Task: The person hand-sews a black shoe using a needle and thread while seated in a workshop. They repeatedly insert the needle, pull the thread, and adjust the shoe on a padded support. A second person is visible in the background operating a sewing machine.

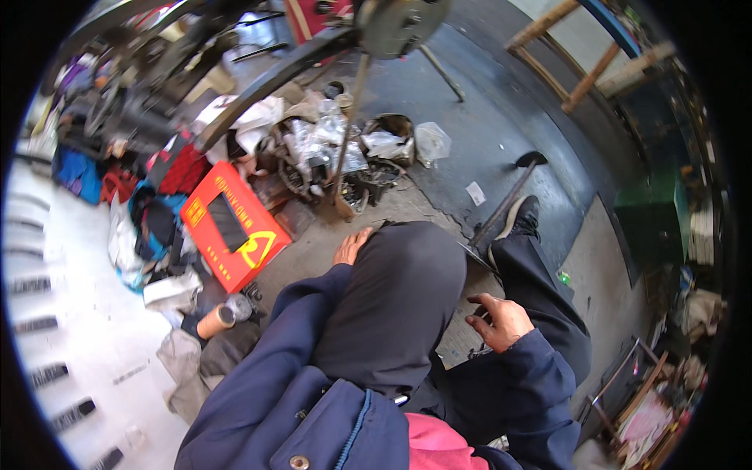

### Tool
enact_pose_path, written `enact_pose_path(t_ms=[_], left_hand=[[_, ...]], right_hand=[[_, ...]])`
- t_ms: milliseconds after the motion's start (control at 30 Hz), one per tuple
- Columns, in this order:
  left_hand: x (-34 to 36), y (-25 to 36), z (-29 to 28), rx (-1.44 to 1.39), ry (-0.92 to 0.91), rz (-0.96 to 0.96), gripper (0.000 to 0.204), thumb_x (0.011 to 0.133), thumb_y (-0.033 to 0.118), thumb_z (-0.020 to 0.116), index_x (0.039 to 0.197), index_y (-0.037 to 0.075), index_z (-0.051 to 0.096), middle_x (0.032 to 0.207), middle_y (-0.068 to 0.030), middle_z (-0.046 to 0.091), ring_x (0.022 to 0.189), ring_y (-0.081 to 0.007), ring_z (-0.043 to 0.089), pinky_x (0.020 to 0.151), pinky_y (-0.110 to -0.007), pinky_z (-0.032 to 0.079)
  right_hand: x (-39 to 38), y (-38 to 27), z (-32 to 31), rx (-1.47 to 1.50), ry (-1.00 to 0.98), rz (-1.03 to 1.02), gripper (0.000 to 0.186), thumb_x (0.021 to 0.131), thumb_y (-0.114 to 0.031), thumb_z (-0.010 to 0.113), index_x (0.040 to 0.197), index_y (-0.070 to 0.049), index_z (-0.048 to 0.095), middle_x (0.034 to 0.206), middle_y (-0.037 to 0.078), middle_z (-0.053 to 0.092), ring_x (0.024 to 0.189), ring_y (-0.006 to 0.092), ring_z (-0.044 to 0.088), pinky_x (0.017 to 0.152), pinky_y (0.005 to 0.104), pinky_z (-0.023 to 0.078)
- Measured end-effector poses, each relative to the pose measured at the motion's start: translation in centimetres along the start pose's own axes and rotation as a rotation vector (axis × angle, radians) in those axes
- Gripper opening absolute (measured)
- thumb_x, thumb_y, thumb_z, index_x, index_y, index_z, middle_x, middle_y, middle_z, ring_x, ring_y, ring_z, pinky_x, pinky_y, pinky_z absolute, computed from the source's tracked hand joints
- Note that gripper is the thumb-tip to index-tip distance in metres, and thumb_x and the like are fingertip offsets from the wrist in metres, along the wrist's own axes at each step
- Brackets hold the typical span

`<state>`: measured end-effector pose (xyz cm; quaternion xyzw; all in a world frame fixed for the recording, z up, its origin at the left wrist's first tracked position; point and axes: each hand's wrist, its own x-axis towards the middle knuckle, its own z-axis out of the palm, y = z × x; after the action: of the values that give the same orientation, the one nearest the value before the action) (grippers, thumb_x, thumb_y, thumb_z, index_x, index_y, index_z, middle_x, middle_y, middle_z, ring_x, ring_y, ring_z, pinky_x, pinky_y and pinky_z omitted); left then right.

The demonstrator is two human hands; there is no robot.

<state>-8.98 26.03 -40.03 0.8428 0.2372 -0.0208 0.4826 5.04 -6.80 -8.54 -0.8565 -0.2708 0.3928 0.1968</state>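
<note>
My left hand (pixel 352 247) lies against the outer side of my raised left knee, fingers stretched out, and nothing shows in it. My right hand (pixel 501 323) hangs in the air between my legs, fingers bent but apart, with no object visible between them. Just beyond it, a metal rod with a dark, flared end (pixel 513 196) slants across the floor beside my right shoe (pixel 523 218); its near end is partly hidden by my knee. To the left of my left hand is a red box (pixel 223 258) with yellow print and a dark window.
Plastic bags and scraps (pixel 329 145) are heaped ahead, under a machine with a round metal part (pixel 403 27). A thread cone (pixel 217 320) sits among cloths at left, beside a white panel (pixel 94 313). Wooden stool legs (pixel 591 78) stand far right, above a green box (pixel 652 219).
</note>
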Motion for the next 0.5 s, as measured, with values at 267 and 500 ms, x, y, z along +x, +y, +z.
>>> enact_pose_path(t_ms=[267,500], left_hand=[[-1.6,-1.1,2.5,0.028,-0.27,-0.144,0.072,0.087,0.018,0.077,0.152,0.015,0.047,0.142,-0.0144,0.059,0.131,-0.0325,0.056,0.111,-0.045,0.045],[-3.7,-1.4,-1.3,-0.007,-0.288,-0.226,0.074,0.087,0.018,0.078,0.153,0.012,0.046,0.144,-0.0149,0.058,0.131,-0.0294,0.057,0.111,-0.044,0.044]], right_hand=[[1.2,-1.0,-0.1,0.028,0.016,-0.053,0.039,0.094,-0.023,0.072,0.125,-0.002,0.064,0.097,0.019,0.072,0.084,0.039,0.072,0.076,0.0456,0.057],[1.4,-2.2,-0.8,0.041,0.06,-0.076,0.04,0.093,-0.027,0.072,0.124,-0.003,0.064,0.097,0.02,0.071,0.089,0.0405,0.071,0.077,0.0487,0.056]])
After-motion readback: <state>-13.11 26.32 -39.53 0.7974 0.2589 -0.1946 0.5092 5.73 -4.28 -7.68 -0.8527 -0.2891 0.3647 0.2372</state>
